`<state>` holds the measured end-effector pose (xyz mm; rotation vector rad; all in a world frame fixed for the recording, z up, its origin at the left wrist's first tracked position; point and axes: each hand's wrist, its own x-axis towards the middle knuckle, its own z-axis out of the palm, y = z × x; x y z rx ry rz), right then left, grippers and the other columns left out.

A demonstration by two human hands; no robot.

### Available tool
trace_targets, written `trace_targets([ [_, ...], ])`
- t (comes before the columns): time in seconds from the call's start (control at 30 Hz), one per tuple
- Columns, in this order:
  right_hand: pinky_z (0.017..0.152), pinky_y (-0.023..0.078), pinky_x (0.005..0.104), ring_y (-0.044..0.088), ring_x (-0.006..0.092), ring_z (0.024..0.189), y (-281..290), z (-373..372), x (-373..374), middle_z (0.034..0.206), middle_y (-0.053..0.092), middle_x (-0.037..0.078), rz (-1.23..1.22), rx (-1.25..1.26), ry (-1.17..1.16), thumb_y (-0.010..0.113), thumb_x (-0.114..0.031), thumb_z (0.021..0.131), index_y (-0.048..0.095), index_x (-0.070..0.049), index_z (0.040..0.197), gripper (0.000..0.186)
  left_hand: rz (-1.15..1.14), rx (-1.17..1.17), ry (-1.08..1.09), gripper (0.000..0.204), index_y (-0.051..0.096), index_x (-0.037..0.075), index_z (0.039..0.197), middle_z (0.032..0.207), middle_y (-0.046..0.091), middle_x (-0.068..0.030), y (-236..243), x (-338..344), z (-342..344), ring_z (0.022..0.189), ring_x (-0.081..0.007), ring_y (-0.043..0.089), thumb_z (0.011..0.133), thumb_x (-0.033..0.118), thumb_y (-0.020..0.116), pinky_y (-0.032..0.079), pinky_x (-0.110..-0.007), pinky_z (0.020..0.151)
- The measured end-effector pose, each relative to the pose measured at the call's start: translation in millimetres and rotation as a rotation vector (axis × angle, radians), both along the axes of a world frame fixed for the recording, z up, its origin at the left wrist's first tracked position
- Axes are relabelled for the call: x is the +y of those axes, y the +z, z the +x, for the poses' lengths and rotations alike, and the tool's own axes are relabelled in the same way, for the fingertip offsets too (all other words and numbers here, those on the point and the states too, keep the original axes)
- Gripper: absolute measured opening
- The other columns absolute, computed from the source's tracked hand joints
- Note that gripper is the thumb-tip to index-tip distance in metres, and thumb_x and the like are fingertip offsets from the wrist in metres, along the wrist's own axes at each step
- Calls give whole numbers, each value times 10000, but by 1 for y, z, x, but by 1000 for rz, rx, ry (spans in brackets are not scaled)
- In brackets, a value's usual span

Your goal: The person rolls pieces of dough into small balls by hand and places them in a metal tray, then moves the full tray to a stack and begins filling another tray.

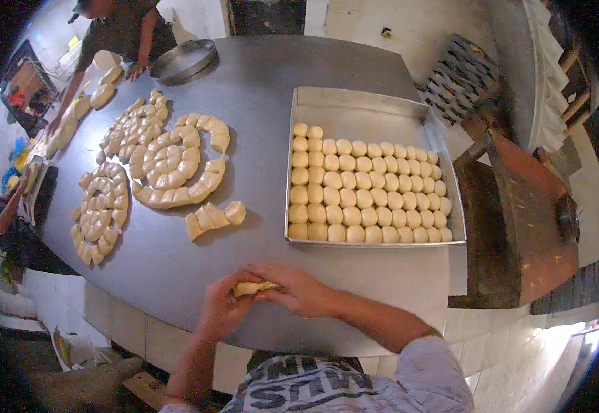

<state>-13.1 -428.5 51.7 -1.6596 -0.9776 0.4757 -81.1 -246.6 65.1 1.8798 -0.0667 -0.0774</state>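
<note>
Close to the table's near edge, my left hand [227, 303] and my right hand [298, 290] meet around one piece of dough [252, 288]. Fingers of both hands press on it, and part of its pale surface shows between them. Just beyond lies a short strip of cut dough pieces [211, 219]. Farther left, scored dough is laid in coils, among them a large spiral [168, 168] and a narrower oval coil [99, 213]. To the right, a square metal tray [361, 107] holds rows of round dough balls [365, 180], filling its nearer part.
A grey metal table [258, 124] carries everything. At its far side stands a round metal pan [183, 62]. A person [124, 34] leans over long dough rolls [79, 117] at far left, and another person's arm [11, 210] shows below. A brown wooden stand [520, 206] is right of the tray.
</note>
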Motion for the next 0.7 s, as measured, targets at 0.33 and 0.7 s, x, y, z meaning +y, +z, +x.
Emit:
trace_targets([
  [0.33, 935, 334, 492, 411, 362, 1113, -29, -121, -100, 1215, 469, 138, -976, -589, -565, 537, -315, 826, 499, -133, 1210, 426, -498, 85, 413, 175, 445, 101, 808, 808, 513, -11, -17, 75, -19, 704, -111, 526, 829, 19, 598, 457, -256, 620],
  [0.7, 806, 372, 471, 483, 334, 896, -44, -97, -109, 921, 533, 143, -805, -641, -1098, 642, -238, 708, 540, -56, 902, 285, -158, 111, 158, 244, 436, 85, 843, 843, 437, 15, -26, 91, -40, 719, -77, 453, 768, -5, 650, 410, -219, 618],
])
